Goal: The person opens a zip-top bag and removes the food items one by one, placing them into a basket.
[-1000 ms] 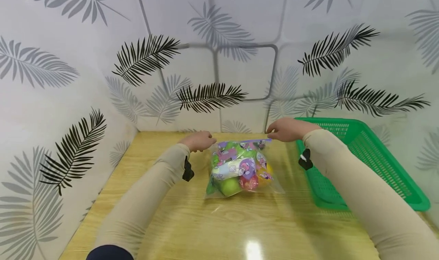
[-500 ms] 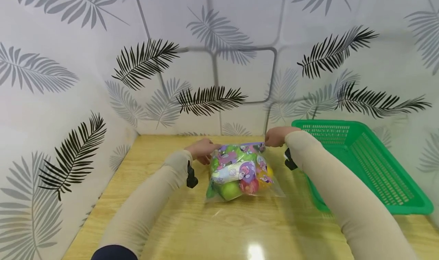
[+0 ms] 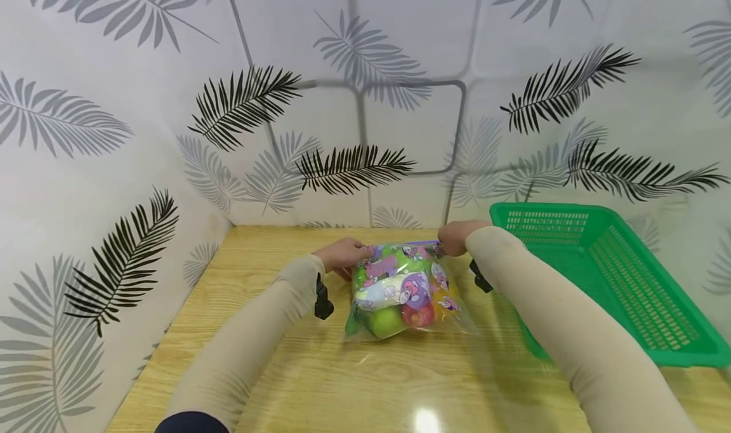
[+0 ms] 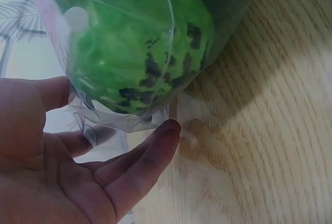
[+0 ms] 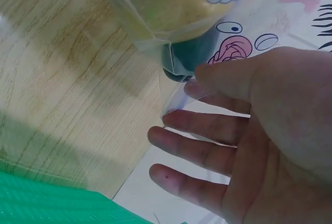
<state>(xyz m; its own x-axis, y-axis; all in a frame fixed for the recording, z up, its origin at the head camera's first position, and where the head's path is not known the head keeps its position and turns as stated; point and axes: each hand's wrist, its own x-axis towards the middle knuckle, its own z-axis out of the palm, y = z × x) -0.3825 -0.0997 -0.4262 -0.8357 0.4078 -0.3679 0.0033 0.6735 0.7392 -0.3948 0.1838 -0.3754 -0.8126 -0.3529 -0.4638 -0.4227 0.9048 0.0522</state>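
Observation:
A clear zip bag (image 3: 394, 290) printed with purple and pink cartoon figures lies on the table, filled with fruit-like pieces. Through the plastic show a green apple-like piece (image 3: 385, 322), a red one (image 3: 419, 314), and a green ball-shaped piece with dark marks (image 4: 140, 47). At the bag's upper left corner, my left hand (image 3: 345, 254) holds the plastic between thumb and fingers, its other fingers extended below. My right hand (image 3: 455, 237) pinches the upper right corner with thumb and forefinger; its remaining fingers (image 5: 202, 151) are spread apart. The purple zip strip (image 3: 419, 242) runs between both hands.
A green plastic basket (image 3: 619, 230) with slotted sides stands on the right of the wooden table (image 3: 320, 376), partly behind the right sleeve. A wall covering (image 3: 400, 128) with leaf patterns rises behind and at the left.
Both hands have come in onto the bag's upper corners; the right moved left and down to its corner, the left moved right. The bag's top edge now sits slightly lower in view.

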